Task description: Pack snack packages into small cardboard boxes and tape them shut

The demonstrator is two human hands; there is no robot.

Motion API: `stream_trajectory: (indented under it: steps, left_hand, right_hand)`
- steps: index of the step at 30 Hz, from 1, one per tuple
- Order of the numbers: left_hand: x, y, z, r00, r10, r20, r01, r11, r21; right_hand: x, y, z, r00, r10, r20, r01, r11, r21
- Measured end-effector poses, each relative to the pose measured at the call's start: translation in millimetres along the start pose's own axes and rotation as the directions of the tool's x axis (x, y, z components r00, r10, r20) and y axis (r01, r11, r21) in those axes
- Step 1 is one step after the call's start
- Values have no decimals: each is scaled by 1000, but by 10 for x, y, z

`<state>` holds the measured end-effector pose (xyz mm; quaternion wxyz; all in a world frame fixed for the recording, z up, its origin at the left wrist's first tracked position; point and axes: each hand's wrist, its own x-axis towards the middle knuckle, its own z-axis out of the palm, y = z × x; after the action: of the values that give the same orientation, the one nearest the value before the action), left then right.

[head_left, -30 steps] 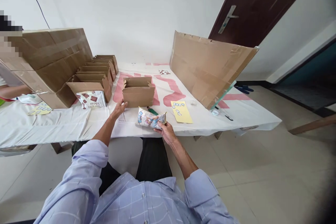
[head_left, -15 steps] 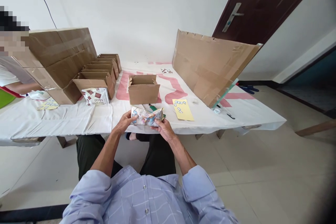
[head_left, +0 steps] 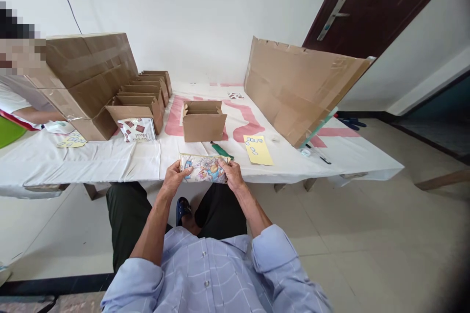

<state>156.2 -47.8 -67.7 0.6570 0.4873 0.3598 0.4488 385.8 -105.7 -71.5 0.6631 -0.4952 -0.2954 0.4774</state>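
A colourful printed packet (head_left: 203, 168) is stretched flat between my two hands at the table's near edge. My left hand (head_left: 175, 178) pinches its left end and my right hand (head_left: 231, 174) grips its right end. Just beyond the packet lies a green marker (head_left: 221, 149). An open small cardboard box (head_left: 203, 120) stands further back on the white tablecloth (head_left: 91, 161). A yellow sheet with small drawn shapes (head_left: 258, 149) lies to the right of the marker.
A row of several open cardboard boxes (head_left: 141, 98) and a big taped carton (head_left: 88, 78) stand at the left, with a "Super Meal" bag (head_left: 137, 129) before them. A large cardboard sheet (head_left: 301, 90) leans at the right. Another person's arm (head_left: 33, 116) shows at far left.
My left hand left the small box and came onto the packet. Both hands pulled the crumpled packet out flat and a little nearer to me.
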Motion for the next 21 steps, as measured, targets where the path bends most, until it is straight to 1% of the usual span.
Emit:
stream_trajectory:
  steps: [2, 5, 6, 8, 10, 13, 16, 21]
  left_hand:
    - [7, -22, -6, 999, 14, -49, -15, 1000, -16]
    - [12, -35, -51, 991, 37, -126, -44, 998, -53]
    - [9, -37, -75, 989, 38, -142, -48, 997, -67]
    - [-6, -39, -134, 990, 31, -140, -43, 995, -89]
    - [-30, -35, -203, 995, 16, -96, -25, 995, -93]
    - [-66, -18, -308, 998, -41, -46, 40, 999, -32]
    - [-84, -3, -392, 994, -78, -74, 80, 996, 24]
    - [-59, 4, -522, 986, -66, -155, 74, 996, 42]
  right_hand:
    - [4, -21, -14, 999, 30, 39, -30, 1000, 7]
    - [-18, -44, -27, 976, 117, 184, -114, 993, -29]
    - [-28, -41, -26, 968, 137, 212, -130, 990, -47]
    - [-42, -17, -15, 969, 146, 200, -135, 988, -69]
    - [-50, 24, -2, 978, 141, 153, -131, 989, -72]
    - [-54, 93, 4, 980, 151, 130, -141, 986, -85]
    - [-48, 150, 1, 975, 152, 159, -136, 985, -110]
    - [-2, 227, 84, 965, 136, 225, -110, 986, -125]
